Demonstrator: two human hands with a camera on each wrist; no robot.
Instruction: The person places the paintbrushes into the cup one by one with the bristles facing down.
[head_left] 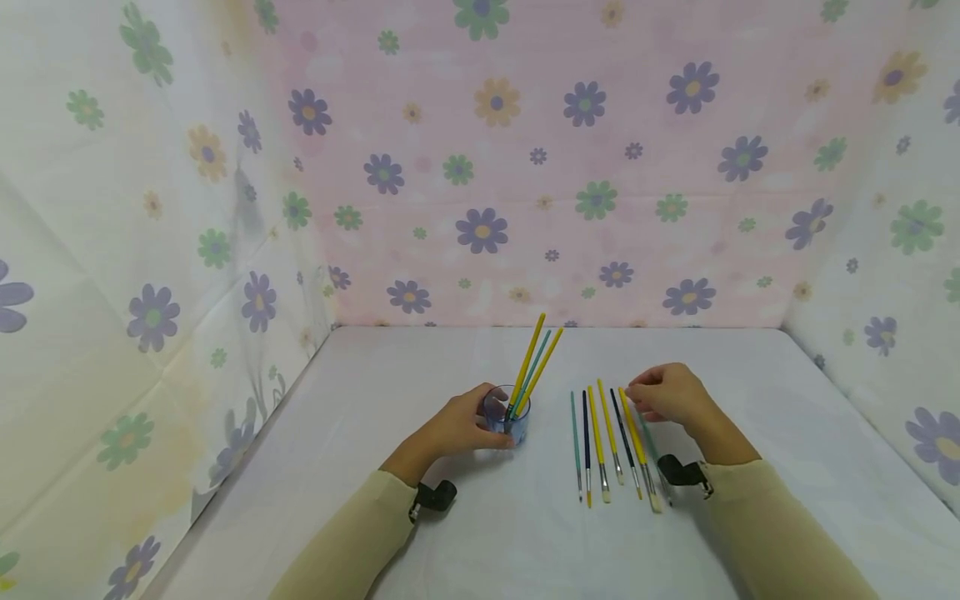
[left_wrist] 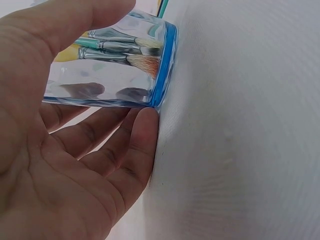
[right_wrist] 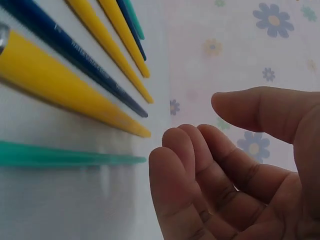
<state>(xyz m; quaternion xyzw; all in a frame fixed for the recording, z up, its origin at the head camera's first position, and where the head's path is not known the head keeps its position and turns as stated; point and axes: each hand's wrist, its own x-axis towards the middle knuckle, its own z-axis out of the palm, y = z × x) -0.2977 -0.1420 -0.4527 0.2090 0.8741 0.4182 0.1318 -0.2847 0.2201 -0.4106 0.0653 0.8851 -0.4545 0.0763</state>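
Note:
My left hand [head_left: 461, 427] holds a clear cup [head_left: 519, 431] with a blue base, thumb on one side and fingers on the other. Three paintbrushes [head_left: 531, 360], two yellow and one teal, lean in it, bristles [left_wrist: 145, 65] down. To the right, several more paintbrushes [head_left: 597, 425] lie side by side on the table, bristle ends towards me. My right hand [head_left: 672, 397] hovers by their handle tips, nearest a teal paintbrush [right_wrist: 75, 156] at the row's right end. In the right wrist view its thumb stands apart from the loosely bent fingers, with nothing between them.
A white-covered table [head_left: 420, 542] bears everything. Flower-patterned cloth hangs as a pink back wall [head_left: 555, 183] and white side walls [head_left: 172, 367]. A small black device [head_left: 437, 497] is strapped to each wrist, over beige sleeves.

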